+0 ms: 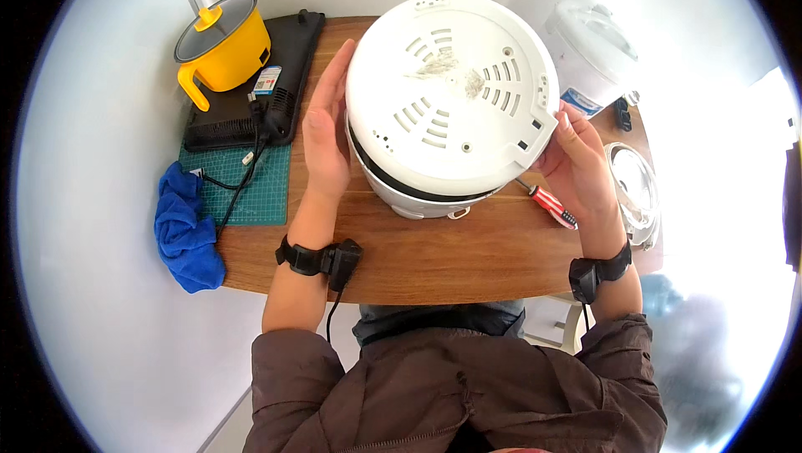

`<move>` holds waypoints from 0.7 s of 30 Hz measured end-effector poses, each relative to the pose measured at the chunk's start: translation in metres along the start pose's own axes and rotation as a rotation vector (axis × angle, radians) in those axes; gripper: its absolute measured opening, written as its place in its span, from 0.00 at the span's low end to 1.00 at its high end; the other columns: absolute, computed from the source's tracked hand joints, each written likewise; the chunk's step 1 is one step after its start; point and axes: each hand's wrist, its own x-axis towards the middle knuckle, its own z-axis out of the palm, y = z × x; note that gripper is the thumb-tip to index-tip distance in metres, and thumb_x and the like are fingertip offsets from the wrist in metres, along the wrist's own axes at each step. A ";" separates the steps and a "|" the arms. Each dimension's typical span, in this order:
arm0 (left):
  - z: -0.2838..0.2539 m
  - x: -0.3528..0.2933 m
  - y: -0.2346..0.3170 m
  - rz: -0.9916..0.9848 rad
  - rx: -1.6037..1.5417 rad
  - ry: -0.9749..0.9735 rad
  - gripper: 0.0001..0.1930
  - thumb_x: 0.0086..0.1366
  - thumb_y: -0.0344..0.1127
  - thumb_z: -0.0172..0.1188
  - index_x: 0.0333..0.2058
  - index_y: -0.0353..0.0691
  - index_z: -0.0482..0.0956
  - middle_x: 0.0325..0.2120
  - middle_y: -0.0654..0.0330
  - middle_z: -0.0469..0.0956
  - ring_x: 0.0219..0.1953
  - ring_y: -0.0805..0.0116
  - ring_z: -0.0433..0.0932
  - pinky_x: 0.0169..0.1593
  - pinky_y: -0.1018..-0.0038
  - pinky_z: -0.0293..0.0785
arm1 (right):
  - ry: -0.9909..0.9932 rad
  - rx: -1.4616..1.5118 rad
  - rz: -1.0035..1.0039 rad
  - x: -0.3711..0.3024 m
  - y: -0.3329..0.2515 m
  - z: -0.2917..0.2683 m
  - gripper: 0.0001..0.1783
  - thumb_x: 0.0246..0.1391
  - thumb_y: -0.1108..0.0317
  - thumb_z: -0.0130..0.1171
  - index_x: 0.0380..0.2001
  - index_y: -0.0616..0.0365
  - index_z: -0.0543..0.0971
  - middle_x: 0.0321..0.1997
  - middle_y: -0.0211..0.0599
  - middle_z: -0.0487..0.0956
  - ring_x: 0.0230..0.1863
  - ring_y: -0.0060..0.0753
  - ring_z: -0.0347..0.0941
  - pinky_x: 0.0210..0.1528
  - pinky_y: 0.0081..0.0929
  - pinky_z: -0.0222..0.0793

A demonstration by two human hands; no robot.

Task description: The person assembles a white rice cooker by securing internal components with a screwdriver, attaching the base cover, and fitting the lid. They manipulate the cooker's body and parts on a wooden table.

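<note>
A round white base cover (443, 148) with vent slots and screw holes sits over an upturned white pot-shaped appliance body (405, 201), likely a rice cooker. A dark gap shows between them along the near side. My left hand (327, 131) lies along the cover's left rim, fingers stretched out and pressed against its side. At the right rim my right hand (579, 152) grips the cover near two small square openings, thumb on top and fingers partly hidden beneath. Close below that hand a screwdriver (551, 205) with a red-and-white handle lies on the table.
On the wooden table (401, 273), a yellow pot (225, 56) stands on a black appliance (288, 77) at the left. Nearby are a green cutting mat (267, 190), a black cord (242, 194) and a blue cloth (185, 232). A white lidded appliance (589, 52) and a coiled white cable (622, 156) are at the right.
</note>
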 end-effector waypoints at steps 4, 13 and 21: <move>0.003 -0.002 -0.005 0.056 0.059 -0.035 0.52 0.72 0.74 0.38 0.75 0.31 0.49 0.73 0.43 0.58 0.74 0.56 0.61 0.74 0.63 0.57 | 0.064 -0.013 0.006 0.002 0.007 0.002 0.22 0.75 0.57 0.49 0.62 0.63 0.72 0.51 0.35 0.82 0.48 0.23 0.81 0.47 0.23 0.80; 0.010 -0.007 -0.006 -0.011 0.091 0.056 0.56 0.68 0.79 0.40 0.75 0.33 0.46 0.72 0.45 0.58 0.72 0.56 0.63 0.73 0.61 0.61 | 0.137 -0.071 -0.007 0.007 0.007 0.015 0.25 0.75 0.60 0.50 0.68 0.61 0.68 0.51 0.32 0.81 0.45 0.20 0.79 0.42 0.19 0.78; -0.006 0.002 0.005 0.039 0.010 0.077 0.56 0.68 0.79 0.36 0.76 0.33 0.44 0.73 0.46 0.58 0.73 0.53 0.62 0.75 0.60 0.57 | 0.105 0.019 -0.090 0.029 -0.007 0.031 0.22 0.76 0.59 0.46 0.61 0.62 0.76 0.39 0.24 0.82 0.34 0.14 0.76 0.34 0.14 0.74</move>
